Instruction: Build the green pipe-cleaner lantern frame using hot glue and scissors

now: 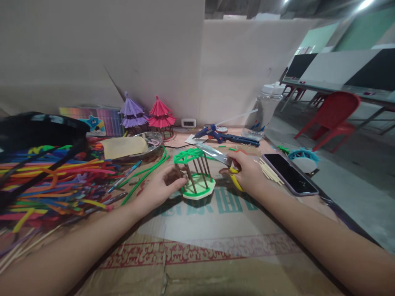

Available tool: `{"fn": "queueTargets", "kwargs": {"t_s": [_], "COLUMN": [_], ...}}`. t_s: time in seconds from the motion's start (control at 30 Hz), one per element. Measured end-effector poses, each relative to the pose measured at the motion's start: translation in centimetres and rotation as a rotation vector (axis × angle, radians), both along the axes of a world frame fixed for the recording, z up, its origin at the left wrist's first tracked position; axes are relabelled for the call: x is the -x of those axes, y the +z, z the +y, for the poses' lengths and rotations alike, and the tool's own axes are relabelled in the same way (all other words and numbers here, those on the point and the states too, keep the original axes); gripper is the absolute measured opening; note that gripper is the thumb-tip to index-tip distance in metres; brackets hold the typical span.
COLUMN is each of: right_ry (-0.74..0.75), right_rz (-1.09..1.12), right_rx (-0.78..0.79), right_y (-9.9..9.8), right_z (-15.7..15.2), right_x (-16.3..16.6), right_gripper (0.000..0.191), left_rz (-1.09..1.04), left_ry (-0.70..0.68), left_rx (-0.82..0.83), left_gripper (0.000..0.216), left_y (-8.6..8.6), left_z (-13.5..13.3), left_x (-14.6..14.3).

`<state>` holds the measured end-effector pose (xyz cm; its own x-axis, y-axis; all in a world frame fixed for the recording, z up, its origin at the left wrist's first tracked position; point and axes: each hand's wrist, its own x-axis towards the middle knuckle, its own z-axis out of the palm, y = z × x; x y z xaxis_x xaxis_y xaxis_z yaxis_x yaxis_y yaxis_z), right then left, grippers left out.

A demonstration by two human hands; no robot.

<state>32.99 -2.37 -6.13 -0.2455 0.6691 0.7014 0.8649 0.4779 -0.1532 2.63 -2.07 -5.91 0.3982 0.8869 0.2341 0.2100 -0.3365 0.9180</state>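
A small pavilion frame (pixel 197 190) stands before me, with a pale base edged in green, thin brown posts and a green lattice top. My left hand (pixel 163 183) grips it from the left, fingers curled behind the posts and thumb at one of them. My right hand (pixel 245 170) holds yellow-handled scissors (pixel 216 155); their blades point left, beside the green top. Whether the blades touch the top I cannot tell. Long green pipe cleaners (pixel 148 170) lie just left of the frame, and short wooden sticks (pixel 270 172) lie right of my right hand.
Colourful pipe cleaners (pixel 61 181) cover the left side, near a black bag (pixel 40 131). Purple (pixel 133 111) and red (pixel 160 113) model pavilions stand behind. A blue glue gun (pixel 212 132), a clear bottle (pixel 262 111) and a phone (pixel 290 174) lie or stand to the right.
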Motion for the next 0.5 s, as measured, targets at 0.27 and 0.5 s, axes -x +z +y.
{"fn": "queueTargets", "kwargs": {"t_s": [0.27,0.5], "right_ry": [-0.097,-0.039], "right_rz": [0.144,0.087], "right_rx": [0.149,0.109], "right_y": [-0.1,-0.1], "right_z": [0.4,0.0], "right_x": [0.1,0.4], "right_gripper": [0.042,0.039], "left_rz": [0.063,0.162], "left_ry": [0.197,0.3], "left_rx": [-0.085,-0.152], "left_gripper": [0.031,0.048], "left_y": [-0.2,-1.1], "left_z": [0.2,1.2], "left_x": [0.3,0.5]}}
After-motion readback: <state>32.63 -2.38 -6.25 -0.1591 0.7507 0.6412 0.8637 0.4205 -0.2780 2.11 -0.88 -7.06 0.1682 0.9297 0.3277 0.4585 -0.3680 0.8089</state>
